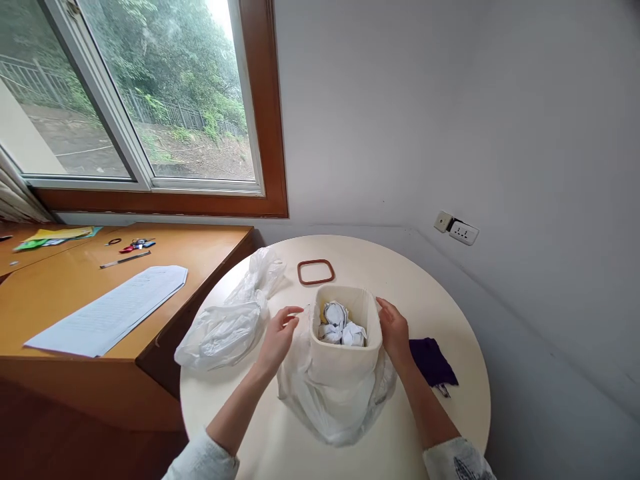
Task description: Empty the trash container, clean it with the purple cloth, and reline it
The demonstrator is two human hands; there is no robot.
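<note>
A cream-coloured trash bin (pixel 345 363) stands upright on the table, with crumpled paper balls (pixel 337 317) and a bit of something yellowish inside. A thin translucent plastic bag (pixel 335 417) hangs loosely around its lower part and spreads over the tabletop. Just left of the bin is my left hand (pixel 277 339), its thumb and fingers apart beside the bag's edge. My right hand (pixel 394 328) lies along the bin's right side, fingers stretched out near the rim; its palm side is hidden. A brown rounded-rectangular ring (pixel 316 272) lies flat behind the bin.
Another crumpled white plastic bag (pixel 225 330) covers the round table's (pixel 420 273) left side. A dark purple cloth-like item (pixel 433 360) lies at the right. On the adjoining wooden desk (pixel 210 250) are paper sheets (pixel 115 307), a pen (pixel 125 260) and keys (pixel 137 245).
</note>
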